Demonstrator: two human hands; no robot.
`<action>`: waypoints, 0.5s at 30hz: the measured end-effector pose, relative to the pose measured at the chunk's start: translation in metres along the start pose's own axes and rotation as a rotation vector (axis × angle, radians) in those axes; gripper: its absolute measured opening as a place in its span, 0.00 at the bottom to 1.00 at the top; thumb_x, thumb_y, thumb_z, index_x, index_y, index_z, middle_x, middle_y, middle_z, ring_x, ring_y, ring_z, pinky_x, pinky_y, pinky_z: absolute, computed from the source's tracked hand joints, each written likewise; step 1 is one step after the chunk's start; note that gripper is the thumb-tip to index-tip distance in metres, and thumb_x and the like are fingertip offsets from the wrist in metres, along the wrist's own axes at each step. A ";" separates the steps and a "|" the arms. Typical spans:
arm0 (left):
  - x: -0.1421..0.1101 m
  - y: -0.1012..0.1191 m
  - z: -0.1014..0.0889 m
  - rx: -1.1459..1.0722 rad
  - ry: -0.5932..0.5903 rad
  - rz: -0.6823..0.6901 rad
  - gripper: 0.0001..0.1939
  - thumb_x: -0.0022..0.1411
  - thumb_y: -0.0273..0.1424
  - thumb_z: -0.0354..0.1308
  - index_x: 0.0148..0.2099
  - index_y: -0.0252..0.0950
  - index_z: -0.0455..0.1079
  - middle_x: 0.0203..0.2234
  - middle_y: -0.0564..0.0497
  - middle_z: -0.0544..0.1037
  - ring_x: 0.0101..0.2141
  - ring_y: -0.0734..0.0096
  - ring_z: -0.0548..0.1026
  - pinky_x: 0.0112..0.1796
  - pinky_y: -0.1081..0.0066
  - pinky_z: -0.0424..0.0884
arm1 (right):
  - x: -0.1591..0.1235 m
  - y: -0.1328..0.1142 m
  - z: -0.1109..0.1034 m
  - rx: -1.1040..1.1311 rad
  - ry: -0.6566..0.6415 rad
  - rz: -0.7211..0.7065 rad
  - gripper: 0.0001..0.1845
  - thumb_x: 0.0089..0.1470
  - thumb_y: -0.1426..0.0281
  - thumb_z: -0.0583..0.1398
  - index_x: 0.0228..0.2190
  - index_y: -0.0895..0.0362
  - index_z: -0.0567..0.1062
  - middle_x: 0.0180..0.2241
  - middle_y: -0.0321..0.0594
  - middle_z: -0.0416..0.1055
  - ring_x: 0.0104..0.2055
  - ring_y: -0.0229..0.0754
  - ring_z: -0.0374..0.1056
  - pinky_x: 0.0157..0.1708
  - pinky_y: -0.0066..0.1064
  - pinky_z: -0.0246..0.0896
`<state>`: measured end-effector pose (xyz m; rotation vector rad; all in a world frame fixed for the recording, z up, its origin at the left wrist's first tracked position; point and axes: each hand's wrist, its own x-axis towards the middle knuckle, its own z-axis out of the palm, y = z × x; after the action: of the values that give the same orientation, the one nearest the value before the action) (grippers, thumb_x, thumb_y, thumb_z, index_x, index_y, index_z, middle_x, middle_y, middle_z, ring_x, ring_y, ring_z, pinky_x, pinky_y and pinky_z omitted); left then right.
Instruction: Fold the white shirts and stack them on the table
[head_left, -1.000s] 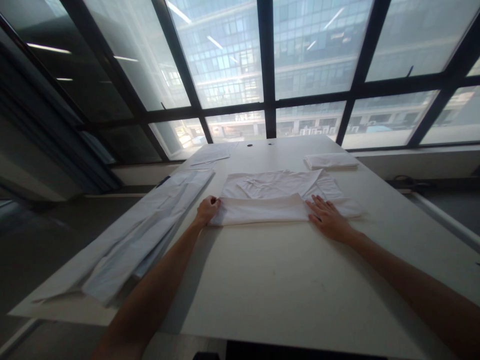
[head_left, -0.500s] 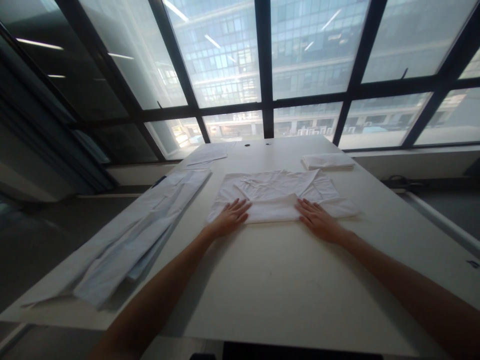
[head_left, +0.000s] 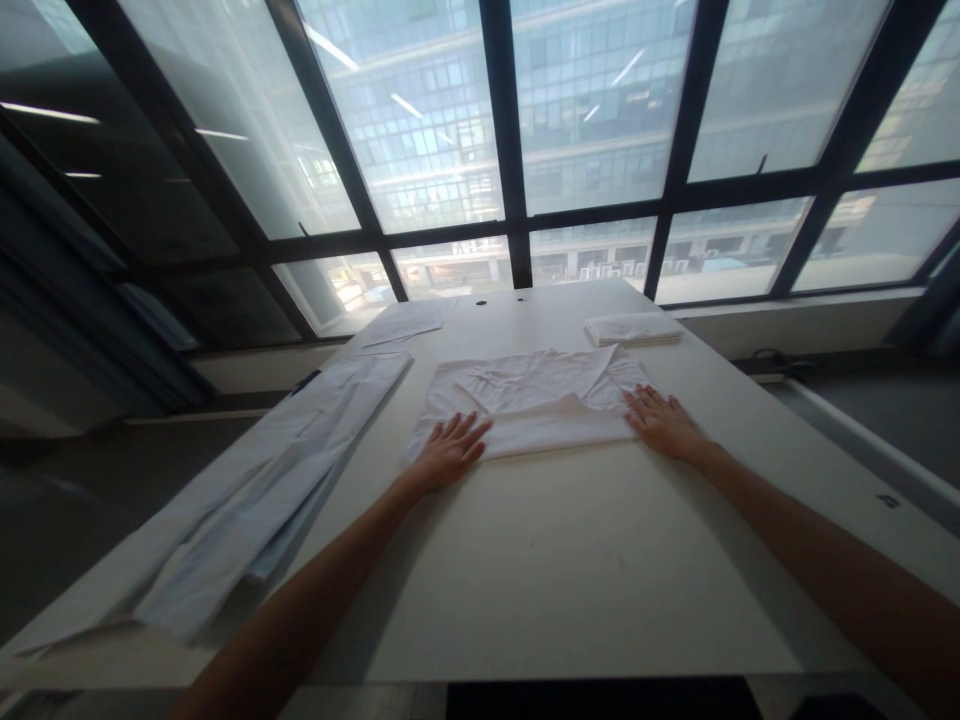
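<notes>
One white cloth [head_left: 551,428] lies partly folded on the table [head_left: 540,570]. From afar I see the left hand [head_left: 450,453] spread over the cloth's near edge toward its left end, the right hand [head_left: 664,422] at its right end; each grip is loose, fingers extended. Beyond the cloth, to its right, sits a folded white pile [head_left: 634,328]; left of the cloth lie long white fabrics [head_left: 247,510].
</notes>
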<state>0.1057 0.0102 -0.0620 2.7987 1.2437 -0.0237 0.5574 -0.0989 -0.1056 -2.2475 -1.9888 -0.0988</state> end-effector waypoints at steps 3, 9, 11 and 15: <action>-0.024 0.007 0.005 -0.004 -0.011 0.013 0.31 0.75 0.52 0.31 0.75 0.54 0.45 0.74 0.51 0.42 0.72 0.49 0.39 0.66 0.40 0.43 | -0.028 0.000 0.002 -0.027 0.009 -0.031 0.35 0.68 0.58 0.42 0.70 0.58 0.56 0.72 0.52 0.48 0.74 0.56 0.43 0.67 0.62 0.44; -0.058 0.029 -0.002 0.003 -0.075 0.056 0.33 0.75 0.53 0.34 0.76 0.52 0.43 0.74 0.48 0.42 0.72 0.46 0.39 0.66 0.38 0.44 | -0.073 -0.029 -0.016 -0.045 0.155 -0.070 0.33 0.68 0.63 0.42 0.68 0.64 0.60 0.71 0.58 0.49 0.74 0.59 0.43 0.67 0.66 0.39; -0.046 0.047 -0.010 0.002 -0.043 0.134 0.33 0.76 0.51 0.34 0.77 0.48 0.42 0.74 0.48 0.43 0.73 0.51 0.39 0.67 0.41 0.43 | -0.071 -0.058 -0.027 0.018 0.176 -0.194 0.32 0.69 0.65 0.41 0.69 0.62 0.58 0.72 0.53 0.47 0.75 0.53 0.40 0.69 0.59 0.38; -0.004 0.087 -0.010 -0.046 0.027 0.339 0.32 0.77 0.47 0.32 0.77 0.42 0.42 0.74 0.49 0.46 0.73 0.61 0.41 0.69 0.52 0.43 | -0.048 -0.113 -0.035 0.160 0.040 -0.516 0.33 0.71 0.59 0.41 0.70 0.58 0.55 0.72 0.48 0.48 0.75 0.48 0.41 0.71 0.53 0.37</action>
<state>0.1675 -0.0497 -0.0460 2.9355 0.7476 0.0623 0.4408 -0.1380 -0.0711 -1.5830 -2.4057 -0.0338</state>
